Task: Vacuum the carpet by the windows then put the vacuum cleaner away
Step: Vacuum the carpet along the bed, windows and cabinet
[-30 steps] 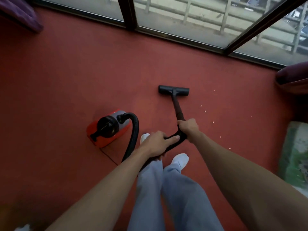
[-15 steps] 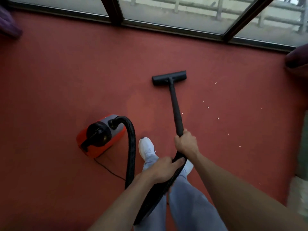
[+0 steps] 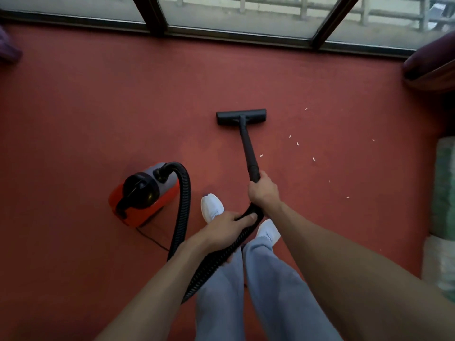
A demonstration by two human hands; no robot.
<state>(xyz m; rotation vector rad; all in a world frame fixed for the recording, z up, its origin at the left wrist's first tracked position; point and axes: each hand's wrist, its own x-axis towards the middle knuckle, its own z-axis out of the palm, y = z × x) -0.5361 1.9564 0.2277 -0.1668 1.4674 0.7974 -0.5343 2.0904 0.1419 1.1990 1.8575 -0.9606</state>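
A red and black canister vacuum cleaner (image 3: 145, 193) sits on the red carpet (image 3: 98, 107) to my left. Its ribbed black hose (image 3: 183, 205) loops up from the canister and runs under my left hand (image 3: 224, 228), which grips it. My right hand (image 3: 263, 190) holds the lower end of the black wand (image 3: 248, 148). The flat floor nozzle (image 3: 241, 116) lies on the carpet ahead of me, below the windows (image 3: 234, 18). Small white crumbs (image 3: 314, 159) are scattered to the right of the wand.
A thin black power cord (image 3: 152, 241) trails from the canister toward me. A dark cushioned seat (image 3: 433, 67) juts in at the right, with greenish fabric (image 3: 445, 193) below it. A purple object (image 3: 8, 48) shows at the far left. My white shoes (image 3: 211, 207) stand between canister and wand.
The nozzle was pushed forward toward the windows and has drawn back a little. My right hand has slid along the wand. Both hands keep their hold.
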